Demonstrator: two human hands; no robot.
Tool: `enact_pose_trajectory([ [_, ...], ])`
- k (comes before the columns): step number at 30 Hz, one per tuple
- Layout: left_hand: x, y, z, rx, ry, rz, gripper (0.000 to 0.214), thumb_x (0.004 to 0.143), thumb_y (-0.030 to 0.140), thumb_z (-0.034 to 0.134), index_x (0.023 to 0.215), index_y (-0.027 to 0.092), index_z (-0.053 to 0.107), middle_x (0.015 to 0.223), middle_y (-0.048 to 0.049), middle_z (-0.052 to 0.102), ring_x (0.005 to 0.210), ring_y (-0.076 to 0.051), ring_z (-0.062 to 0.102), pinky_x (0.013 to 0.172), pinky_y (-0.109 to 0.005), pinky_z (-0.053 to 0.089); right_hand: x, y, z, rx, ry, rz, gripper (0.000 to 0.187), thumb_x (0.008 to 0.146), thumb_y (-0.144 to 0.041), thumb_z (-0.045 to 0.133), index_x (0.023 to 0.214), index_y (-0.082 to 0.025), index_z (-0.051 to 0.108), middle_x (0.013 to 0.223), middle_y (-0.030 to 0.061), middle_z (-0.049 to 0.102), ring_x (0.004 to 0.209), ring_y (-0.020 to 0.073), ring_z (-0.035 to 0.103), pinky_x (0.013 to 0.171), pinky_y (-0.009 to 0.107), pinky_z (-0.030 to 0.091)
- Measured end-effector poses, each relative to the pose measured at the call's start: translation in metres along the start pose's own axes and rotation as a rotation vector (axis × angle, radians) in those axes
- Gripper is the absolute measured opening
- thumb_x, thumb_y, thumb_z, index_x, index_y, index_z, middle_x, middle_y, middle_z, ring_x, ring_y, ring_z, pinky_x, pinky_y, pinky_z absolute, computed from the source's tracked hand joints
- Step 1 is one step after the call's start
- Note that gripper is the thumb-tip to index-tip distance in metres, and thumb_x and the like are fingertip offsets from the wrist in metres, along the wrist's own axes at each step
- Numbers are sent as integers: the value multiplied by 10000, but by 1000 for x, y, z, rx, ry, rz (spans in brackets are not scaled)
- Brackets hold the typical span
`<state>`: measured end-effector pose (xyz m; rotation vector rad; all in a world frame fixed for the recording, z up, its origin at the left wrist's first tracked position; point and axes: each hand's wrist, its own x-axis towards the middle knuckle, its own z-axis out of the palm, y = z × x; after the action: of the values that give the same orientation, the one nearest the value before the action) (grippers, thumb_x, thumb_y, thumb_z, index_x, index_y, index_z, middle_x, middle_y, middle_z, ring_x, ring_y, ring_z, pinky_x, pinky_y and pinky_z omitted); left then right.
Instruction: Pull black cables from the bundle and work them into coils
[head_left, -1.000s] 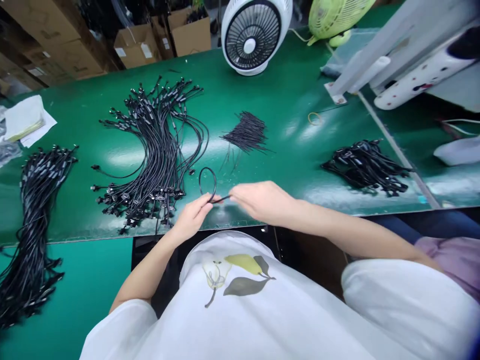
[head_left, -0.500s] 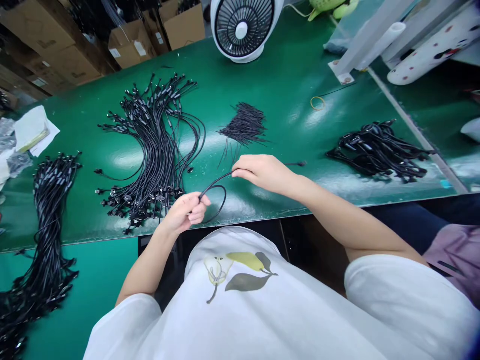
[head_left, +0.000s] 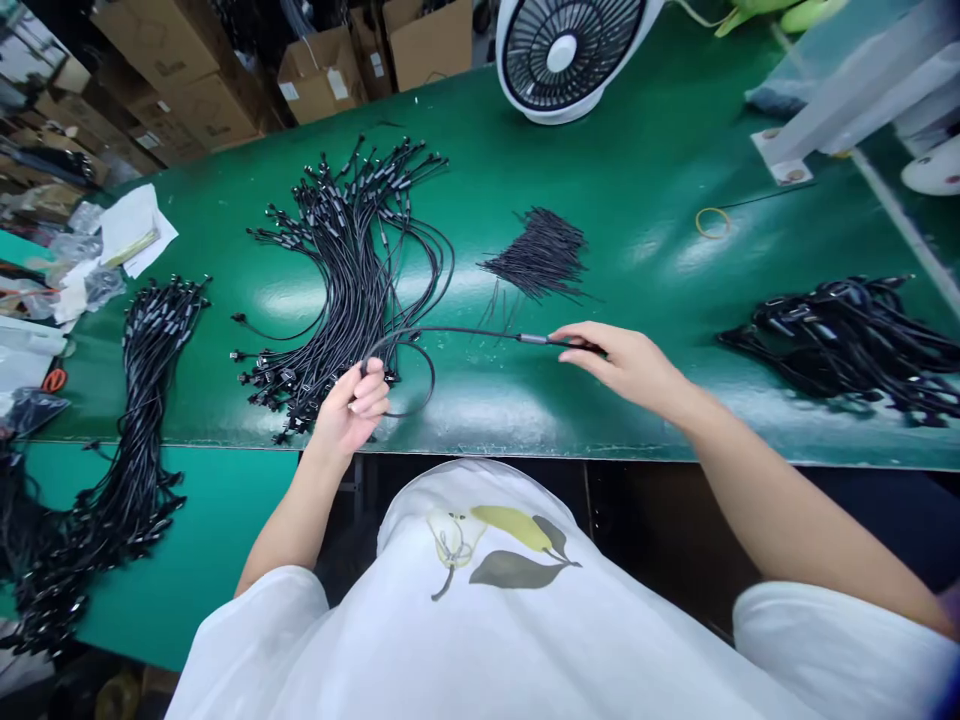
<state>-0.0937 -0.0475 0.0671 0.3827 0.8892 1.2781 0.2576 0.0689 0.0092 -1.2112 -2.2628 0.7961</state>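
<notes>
A thin black cable (head_left: 465, 331) stretches between my two hands above the front of the green table. My left hand (head_left: 352, 405) is closed on it, and a loop of the cable hangs out to the right of those fingers. Fingers and thumb of my right hand (head_left: 619, 362) pinch the cable's other end, just right of a grey sleeve on it. Behind my left hand lies a big spread bundle of black cables (head_left: 349, 260) with connectors at both ends. A small heap of short black ties (head_left: 541, 252) lies beyond the stretched cable.
Coiled black cables (head_left: 847, 345) lie at right, near a yellow ring (head_left: 712, 222). A white fan (head_left: 562, 60) stands at the back. Another long cable bundle (head_left: 154, 380) hangs over the table edge at left, near papers (head_left: 135, 225). Cardboard boxes (head_left: 322, 75) stand behind.
My right hand has moved right along the cable toward its end, and the grey sleeve now shows. More cable spans between my hands. The view has shifted left.
</notes>
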Motion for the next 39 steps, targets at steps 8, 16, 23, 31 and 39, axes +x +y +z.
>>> enact_pose_trajectory([
  [8,12,1,1,40,65,-9,197,854,88,575,1032,110,655,667,41,419,518,-15,414,496,-108,385,-20,-19,-7,-246,112,-100,376,968,-422,377,1045,-224,686,844,74,673,755,205,609,725,338,465],
  [16,7,5,8,-75,41,110,266,982,224,442,1164,171,628,576,77,335,427,-15,327,440,-99,320,-15,-17,-2,-414,152,-243,352,994,-336,380,1037,-177,691,781,52,668,688,156,577,656,267,410],
  [23,21,-20,19,480,-20,254,286,880,388,623,1064,172,665,776,-20,659,696,-104,623,675,-217,488,-18,-77,30,-489,-207,-499,294,968,-256,442,816,-163,675,684,46,649,596,130,535,589,280,295],
  [31,19,-44,30,853,-323,109,340,899,480,560,934,153,646,633,5,573,631,-125,535,700,-288,440,30,-105,44,267,-46,-254,245,929,-393,531,875,-177,636,880,36,651,780,132,572,701,251,391],
  [39,18,-70,39,400,-166,-25,438,809,564,646,681,165,516,676,-22,542,735,-164,591,769,-318,463,28,-103,97,1386,45,360,398,829,-550,616,730,-188,485,567,-95,234,476,56,200,462,194,233],
])
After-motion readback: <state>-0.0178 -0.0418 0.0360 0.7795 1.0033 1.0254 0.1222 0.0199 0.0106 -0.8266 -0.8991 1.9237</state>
